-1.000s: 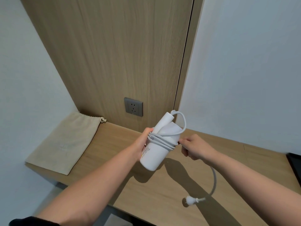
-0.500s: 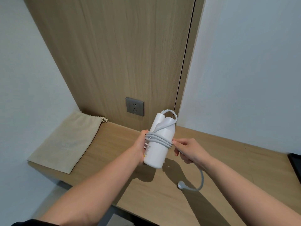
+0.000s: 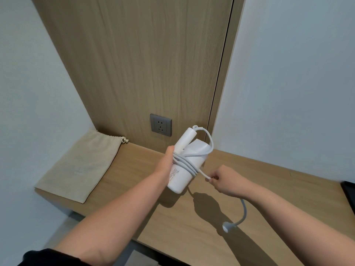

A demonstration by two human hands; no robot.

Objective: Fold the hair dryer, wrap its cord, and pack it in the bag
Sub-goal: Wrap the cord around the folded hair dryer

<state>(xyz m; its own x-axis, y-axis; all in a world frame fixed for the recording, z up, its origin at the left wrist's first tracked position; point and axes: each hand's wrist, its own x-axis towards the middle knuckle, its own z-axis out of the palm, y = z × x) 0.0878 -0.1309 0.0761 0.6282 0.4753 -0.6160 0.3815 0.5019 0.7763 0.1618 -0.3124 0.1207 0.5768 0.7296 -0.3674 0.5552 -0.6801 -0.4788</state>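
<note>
A white hair dryer [image 3: 187, 166], handle folded against its body, is held tilted above the wooden shelf by my left hand [image 3: 169, 160], which grips its left side. Several turns of the white cord [image 3: 189, 166] lie around its middle. My right hand [image 3: 223, 180] pinches the cord just right of the dryer, pulling it taut. The loose end hangs below that hand in a curve, ending in the plug [image 3: 227, 227] above the shelf. A beige drawstring bag [image 3: 82, 166] lies flat on the shelf's left end, apart from both hands.
The wooden shelf [image 3: 249, 217] runs from the left wall to the right, with its front edge near me. A grey wall socket [image 3: 161, 125] sits in the wood panel behind the dryer. A dark object [image 3: 349, 191] shows at the right edge.
My right hand has drawn the cord out to the right and away from the dryer. The hanging plug has swung right and lower. The dryer is tilted more.
</note>
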